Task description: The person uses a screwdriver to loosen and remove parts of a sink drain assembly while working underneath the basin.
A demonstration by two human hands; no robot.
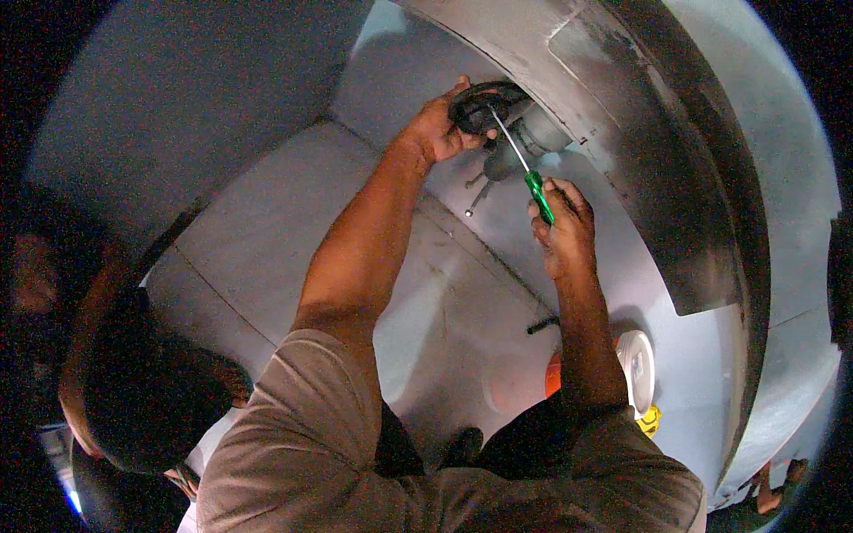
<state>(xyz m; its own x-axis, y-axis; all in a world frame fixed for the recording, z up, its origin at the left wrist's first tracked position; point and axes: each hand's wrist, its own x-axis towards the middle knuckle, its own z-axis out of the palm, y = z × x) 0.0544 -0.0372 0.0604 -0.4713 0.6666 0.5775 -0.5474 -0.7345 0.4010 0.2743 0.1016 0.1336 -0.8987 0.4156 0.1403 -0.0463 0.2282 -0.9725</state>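
Note:
A screwdriver with a green handle (538, 197) and a thin bright shaft is gripped in my right hand (566, 226). Its shaft slants up and to the left, and the tip meets a round black part (469, 110). Around the left side of that part curl the fingers of my left hand (435, 131). What lies behind the black part is hidden. Beside it, a grey cylindrical fitting (544, 131) sits under the edge of a large curved metal body (622, 107). A thin rod with a rounded end (477, 197) hangs below.
A short black bar (542, 326) lies on the pale tiled floor (267, 222). By my right forearm are a white round container (635, 369), something orange-red (553, 375) and a yellow object (650, 420). Another person (151, 391) is close at my left.

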